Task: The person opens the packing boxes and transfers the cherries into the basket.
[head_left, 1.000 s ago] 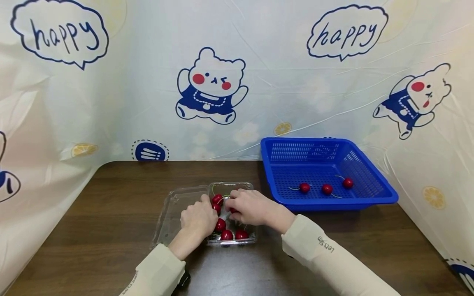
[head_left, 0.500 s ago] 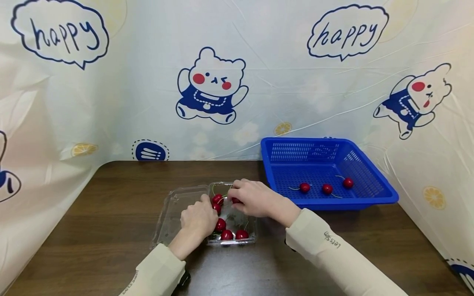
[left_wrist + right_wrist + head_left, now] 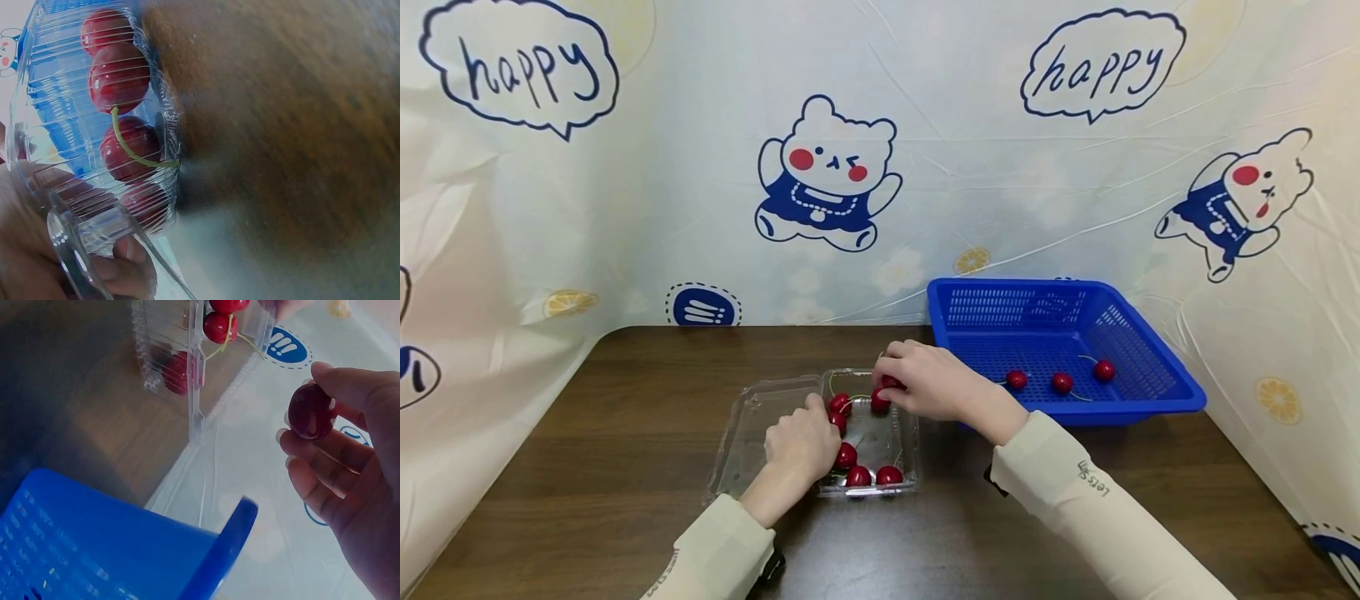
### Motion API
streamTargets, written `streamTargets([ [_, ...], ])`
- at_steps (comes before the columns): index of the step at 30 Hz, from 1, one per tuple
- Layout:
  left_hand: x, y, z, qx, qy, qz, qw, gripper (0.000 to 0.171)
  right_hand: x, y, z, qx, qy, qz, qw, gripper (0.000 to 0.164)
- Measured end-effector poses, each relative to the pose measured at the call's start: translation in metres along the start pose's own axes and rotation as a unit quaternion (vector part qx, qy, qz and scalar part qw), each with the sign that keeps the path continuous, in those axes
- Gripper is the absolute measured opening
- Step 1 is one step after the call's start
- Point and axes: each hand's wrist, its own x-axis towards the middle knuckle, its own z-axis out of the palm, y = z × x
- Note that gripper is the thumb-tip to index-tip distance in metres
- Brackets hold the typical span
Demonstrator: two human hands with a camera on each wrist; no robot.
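My left hand (image 3: 797, 446) grips the hinge-side edge of a clear plastic clamshell box (image 3: 886, 442), thumb and fingers on either side of the wall in the left wrist view. The lid (image 3: 752, 429) lies folded out to the left. Several red cherries (image 3: 858, 476) with green stems lie in the box, also seen through its ribbed wall. My right hand (image 3: 934, 379) pinches a dark red cherry (image 3: 310, 411) between thumb and fingertips, raised over the box's back right corner. Another cherry (image 3: 880, 402) lies in the box just below those fingers.
A blue plastic basket (image 3: 1075, 408) stands to the right and behind the box, with three stemmed cherries (image 3: 1062, 383) on its mesh floor. The brown wooden table (image 3: 647, 400) is backed by a printed cloth (image 3: 700, 208).
My right hand has risen out of the box with a cherry and moved back and to the right, uncovering the box's middle. My left hand has stayed in place.
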Motion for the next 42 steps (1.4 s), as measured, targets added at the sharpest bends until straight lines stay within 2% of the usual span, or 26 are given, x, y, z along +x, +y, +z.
streamTargets([
  [10,0.000,0.000,0.000,0.003,-0.005,-0.004,1.0000,0.029,0.000,0.007,-0.007,0.010,0.010,0.004,1.000,0.013],
  [19,0.000,0.002,-0.001,0.002,-0.007,-0.004,1.0000,0.030,-0.007,0.024,-0.021,0.005,0.029,0.028,0.999,0.012],
  [31,-0.001,0.002,-0.001,0.003,-0.008,-0.004,1.0000,0.030,-0.022,0.048,-0.033,0.011,0.036,0.103,0.994,0.015],
  [42,-0.001,0.002,-0.002,0.002,-0.006,-0.003,1.0000,0.029,-0.036,0.074,-0.040,0.021,0.035,0.150,0.988,0.022],
])
